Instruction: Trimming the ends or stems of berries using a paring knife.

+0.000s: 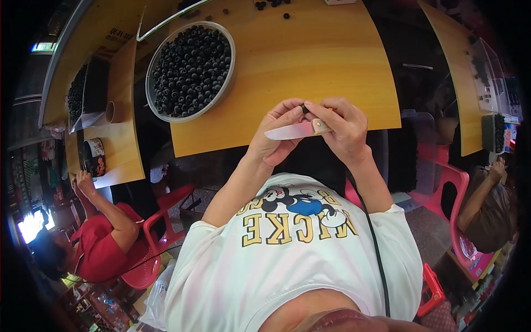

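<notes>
My left hand (279,130) pinches a small dark round piece (305,109) between thumb and fingertips, above the near edge of the table. Its kind is too small to tell. Closed round the pale handle of a small knife (287,131), my right hand (345,128) also touches the dark piece with its thumb and forefinger. The knife's blade points left, across the front of my left palm. To the left on the table stands a clear round tub (232,83), heaped with dark round pieces (191,72) like the one in my fingers; many show a pale ring.
Several loose dark pieces (271,4) lie at the far edge of the wooden table (310,61). At left, a person in red (110,238) sits at another table; another person (489,210) sits at the right. A black cable (376,243) hangs down my shirt.
</notes>
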Demonstrator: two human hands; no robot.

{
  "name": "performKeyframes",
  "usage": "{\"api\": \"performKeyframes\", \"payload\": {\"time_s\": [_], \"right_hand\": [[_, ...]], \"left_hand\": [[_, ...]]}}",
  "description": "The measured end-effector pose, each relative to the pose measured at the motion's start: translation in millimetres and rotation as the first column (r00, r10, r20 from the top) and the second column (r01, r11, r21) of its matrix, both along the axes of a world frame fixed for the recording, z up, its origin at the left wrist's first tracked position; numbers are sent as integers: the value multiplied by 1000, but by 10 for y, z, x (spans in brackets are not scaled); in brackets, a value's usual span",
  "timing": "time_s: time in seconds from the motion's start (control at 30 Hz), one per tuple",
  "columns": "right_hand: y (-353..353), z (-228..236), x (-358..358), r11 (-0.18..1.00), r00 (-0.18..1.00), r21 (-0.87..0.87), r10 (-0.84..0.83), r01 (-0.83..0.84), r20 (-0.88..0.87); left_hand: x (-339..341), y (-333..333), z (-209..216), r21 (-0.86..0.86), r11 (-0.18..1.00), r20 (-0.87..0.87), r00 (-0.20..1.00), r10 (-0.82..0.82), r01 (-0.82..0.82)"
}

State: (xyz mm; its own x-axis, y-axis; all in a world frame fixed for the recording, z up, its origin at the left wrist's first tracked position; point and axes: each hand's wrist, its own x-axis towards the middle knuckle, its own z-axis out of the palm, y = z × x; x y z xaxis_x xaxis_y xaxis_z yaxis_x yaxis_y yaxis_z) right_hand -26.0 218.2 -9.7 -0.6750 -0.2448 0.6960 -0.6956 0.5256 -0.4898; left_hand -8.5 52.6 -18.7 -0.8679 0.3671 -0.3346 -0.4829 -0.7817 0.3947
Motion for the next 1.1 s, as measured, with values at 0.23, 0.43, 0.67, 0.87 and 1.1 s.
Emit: {"api": "performKeyframes", "payload": {"time_s": [0.23,0.43,0.67,0.87,1.1], "right_hand": [[7,-20,1,997,990,71,25,-15,-137],[77,156,88,994,989,103,33,-48,144],[102,162,93,984,994,177,15,-33,106],[110,123,107,982,995,187,15,-34,103],[110,117,119,981,994,187,26,-46,106]], "left_hand": [[-6,-58,-192,150,988,55,998,-26,17],[1,-72,9,66,996,83,995,56,-62],[11,-105,20,94,995,16,1000,27,-29],[22,-96,-21,68,997,16,1000,25,-26],[34,-85,-49,89,996,-10,1000,24,-23]]}}
